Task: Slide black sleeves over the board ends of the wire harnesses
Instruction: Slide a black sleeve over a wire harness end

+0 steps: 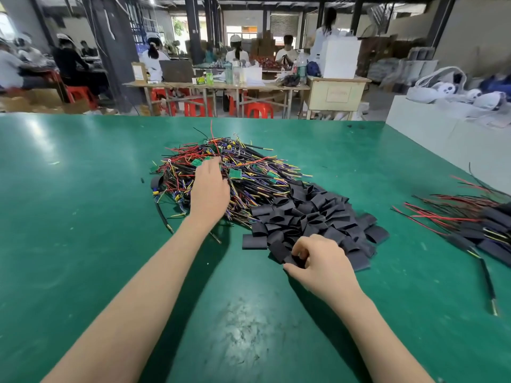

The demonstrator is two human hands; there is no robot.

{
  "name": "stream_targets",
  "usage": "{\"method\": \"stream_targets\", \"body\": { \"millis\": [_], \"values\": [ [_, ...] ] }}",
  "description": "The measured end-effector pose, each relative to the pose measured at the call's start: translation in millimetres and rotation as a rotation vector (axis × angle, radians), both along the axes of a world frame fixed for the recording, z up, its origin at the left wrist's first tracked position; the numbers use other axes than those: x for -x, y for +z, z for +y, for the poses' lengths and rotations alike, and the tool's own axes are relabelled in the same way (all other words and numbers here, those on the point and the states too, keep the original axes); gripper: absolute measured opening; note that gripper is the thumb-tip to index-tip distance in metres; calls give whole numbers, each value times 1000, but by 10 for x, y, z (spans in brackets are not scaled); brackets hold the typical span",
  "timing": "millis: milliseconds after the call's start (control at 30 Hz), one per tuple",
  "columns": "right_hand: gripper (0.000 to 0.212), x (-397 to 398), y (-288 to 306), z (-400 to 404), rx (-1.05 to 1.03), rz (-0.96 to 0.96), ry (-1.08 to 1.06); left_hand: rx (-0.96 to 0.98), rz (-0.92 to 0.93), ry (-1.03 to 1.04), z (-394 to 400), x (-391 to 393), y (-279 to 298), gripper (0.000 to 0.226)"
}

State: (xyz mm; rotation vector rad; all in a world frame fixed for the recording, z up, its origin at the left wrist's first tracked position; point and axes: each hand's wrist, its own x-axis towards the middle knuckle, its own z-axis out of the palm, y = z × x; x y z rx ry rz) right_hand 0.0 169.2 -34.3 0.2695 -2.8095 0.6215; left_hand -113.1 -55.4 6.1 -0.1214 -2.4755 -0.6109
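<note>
A: where are both hands?

B: left hand (pixel 209 186) is reaching into the harness pile (pixel 221 172) on the green table (pixel 83 217), fingers look curled round some wires, hard to tell. Right hand (pixel 318 261) is pinching one black sleeve (pixel 297 261) at the near edge of the sleeve heap (pixel 318 217).

A green table (pixel 83 244) spreads under both hands, its surface scuffed pale between the forearms. Beyond the hands, past the table's far edge, red plastic stools (pixel 258 109) stand beneath a long wooden bench (pixel 215 85) crowded with bottles and boxes. People (pixel 237 49) sit working behind that bench, and more sit far off to the left. To the right of the hands, a white counter (pixel 431 120) carries white bags (pixel 453 89), and a cream cabinet (pixel 336 94) stands just left of it.
</note>
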Motion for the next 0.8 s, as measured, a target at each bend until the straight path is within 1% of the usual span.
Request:
{"method": "stream_targets", "body": {
  "millis": [67,133,267,367,467,533,600,667,733,800],
  "values": [
    [21,-16,10,-6,13,-6,17,88,-65,7,-71,138,9,50],
    [24,-24,20,1,22,-10,9,141,-117,32,-143,220,-2,47],
    [33,-21,24,26,-13,-32,-22,262,-74,46,-288,248,4,17],
    [32,-4,12,17,-27,-36,-18,386,-32,30,-360,186,14,6],
    [29,-4,15,0,15,-49,-8,516,-22,17,-366,152,15,9],
    [26,-9,24,-3,39,-53,-8,561,-21,11,-357,134,-5,11],
    [23,-12,34,5,65,-50,-12,501,38,42,-355,115,-9,9],
    [23,-8,41,17,76,-50,-13,345,165,32,-345,86,22,15],
    [23,-8,39,19,74,-55,-9,129,269,-39,-304,4,132,23],
    [21,-7,40,15,84,-49,-14,-119,340,-122,-249,-109,328,21]
  ]
}}
